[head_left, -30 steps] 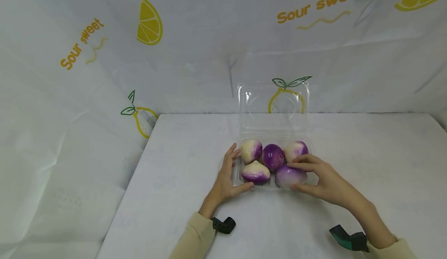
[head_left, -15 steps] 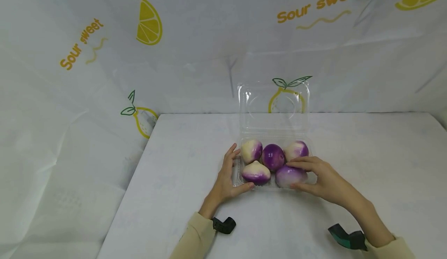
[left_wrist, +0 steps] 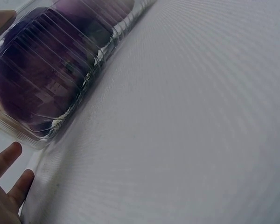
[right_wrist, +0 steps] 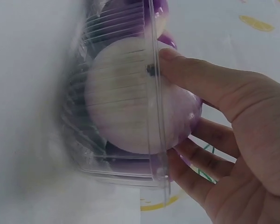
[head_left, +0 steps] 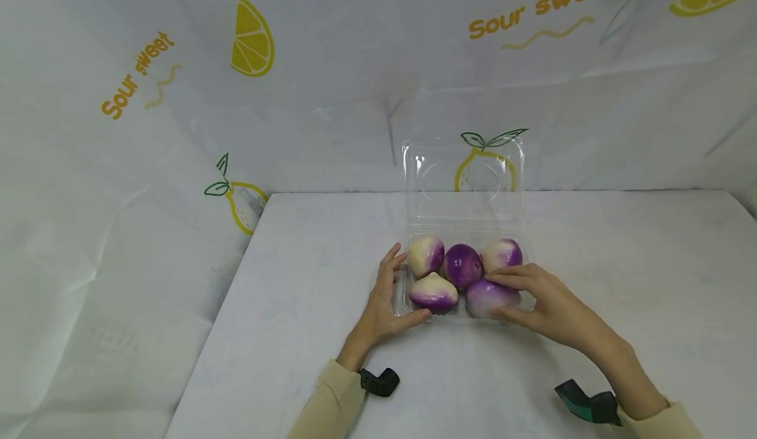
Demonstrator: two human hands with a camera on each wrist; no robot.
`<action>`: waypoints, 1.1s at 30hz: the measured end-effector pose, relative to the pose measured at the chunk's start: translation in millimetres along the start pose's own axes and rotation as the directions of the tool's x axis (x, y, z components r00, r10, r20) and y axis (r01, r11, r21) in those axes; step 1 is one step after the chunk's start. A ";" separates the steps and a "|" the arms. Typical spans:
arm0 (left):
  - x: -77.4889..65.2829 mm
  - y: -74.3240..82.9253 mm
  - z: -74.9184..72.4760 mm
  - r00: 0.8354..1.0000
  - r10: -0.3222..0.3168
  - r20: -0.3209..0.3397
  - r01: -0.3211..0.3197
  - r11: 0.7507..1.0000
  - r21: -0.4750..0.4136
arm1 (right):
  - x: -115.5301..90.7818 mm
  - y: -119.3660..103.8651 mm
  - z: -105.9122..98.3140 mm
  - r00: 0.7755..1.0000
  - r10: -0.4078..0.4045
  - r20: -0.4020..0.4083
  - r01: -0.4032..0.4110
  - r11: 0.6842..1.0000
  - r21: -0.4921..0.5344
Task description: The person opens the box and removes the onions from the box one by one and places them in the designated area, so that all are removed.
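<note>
Nearest to us are the beige left sleeve (head_left: 329, 401) and right sleeve (head_left: 665, 422), and just past them a black left wrist piece (head_left: 380, 382) and a black-and-green right wrist piece (head_left: 591, 405). Farther in, we see the left hand (head_left: 384, 311) unclenched at the near left corner of a clear container (head_left: 455, 319), its thumb at the near rim and its fingers spread along the left side. The right hand (head_left: 544, 301) grasps the near right bulb (head_left: 483, 298), thumb on its near side and fingers toward its far side; this pale, purple-flushed bulb sits inside the container. To its left we have the near left bulb (head_left: 434, 294), cream above and purple below. Behind, we count three more: a cream-and-purple far left bulb (head_left: 426, 257), a deep purple middle bulb (head_left: 462, 267) and a far right bulb (head_left: 503, 255), partly hidden by the right hand. Farther still, the raised lid (head_left: 434, 183) stands, and past the white table (head_left: 296, 281) is a lemon-printed backdrop (head_left: 355, 97).
</note>
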State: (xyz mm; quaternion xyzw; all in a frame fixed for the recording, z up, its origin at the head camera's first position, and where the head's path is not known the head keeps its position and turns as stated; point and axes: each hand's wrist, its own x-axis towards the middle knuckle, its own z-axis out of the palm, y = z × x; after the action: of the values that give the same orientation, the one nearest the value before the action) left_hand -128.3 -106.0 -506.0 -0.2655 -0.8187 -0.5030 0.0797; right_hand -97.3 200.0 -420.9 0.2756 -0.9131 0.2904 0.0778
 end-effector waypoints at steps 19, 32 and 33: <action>0.3 1.3 -0.1 1.000 -0.009 0.006 0.009 1.000 0.002 | -3.9 -0.8 -23.9 0.991 0.007 -0.134 -0.007 1.000 0.002; 0.4 3.0 -1.6 0.999 -0.031 0.014 0.031 1.000 -0.002 | -8.8 12.8 -37.7 0.966 0.009 -0.258 0.011 0.997 0.075; 0.4 2.8 -1.5 1.000 -0.025 0.012 0.025 1.000 -0.001 | -9.3 14.1 -39.0 0.964 0.016 -0.265 0.007 0.997 0.082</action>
State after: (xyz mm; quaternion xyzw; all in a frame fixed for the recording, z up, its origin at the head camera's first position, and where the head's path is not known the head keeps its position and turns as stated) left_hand -127.5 -106.2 -502.9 -0.2583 -0.8220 -0.5029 0.0681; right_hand -97.9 236.2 -398.7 0.2352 -0.8823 0.3623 0.1871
